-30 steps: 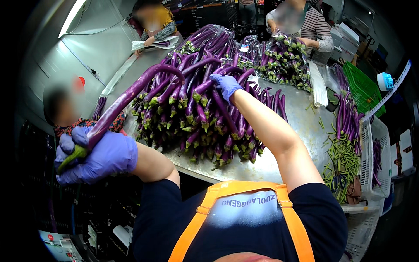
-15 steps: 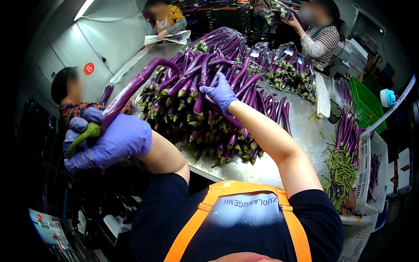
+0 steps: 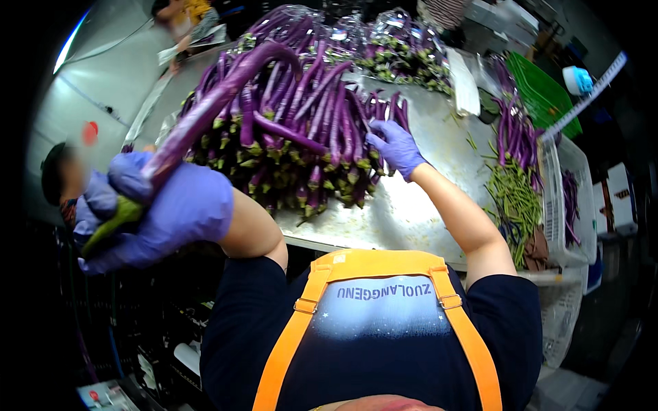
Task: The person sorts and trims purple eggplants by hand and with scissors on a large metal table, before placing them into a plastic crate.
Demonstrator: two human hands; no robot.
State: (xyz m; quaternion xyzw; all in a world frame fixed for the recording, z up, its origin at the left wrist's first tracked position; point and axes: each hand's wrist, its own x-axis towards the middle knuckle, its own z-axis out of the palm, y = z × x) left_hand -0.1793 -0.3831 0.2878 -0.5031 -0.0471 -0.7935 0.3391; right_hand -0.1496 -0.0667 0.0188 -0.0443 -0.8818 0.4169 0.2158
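My left hand (image 3: pixel 154 209), in a purple glove, is closed round the green stem end of a long purple eggplant (image 3: pixel 212 103). The eggplant slants up and away over the pile, its far end curving to the right. At the right side of the heaped eggplants (image 3: pixel 308 103), my gloved right hand (image 3: pixel 397 147) has its thumb and fingers at the end of a slim eggplant (image 3: pixel 358 109). Most of the heap lies with green stem ends toward me. One eggplant (image 3: pixel 291 133) rests crosswise on top.
Bagged eggplants (image 3: pixel 404 51) stand at the table's far side. To the right are loose eggplants (image 3: pixel 510 130), cut green stems (image 3: pixel 514 205), a green crate (image 3: pixel 545 92) and a white basket (image 3: pixel 582 243). A co-worker (image 3: pixel 58 175) is at the left; others stand beyond the table.
My right hand has moved from the middle of the heap to its right side. An eggplant now lies crosswise on the heap. My left hand still holds its eggplant. The whole view has shifted.
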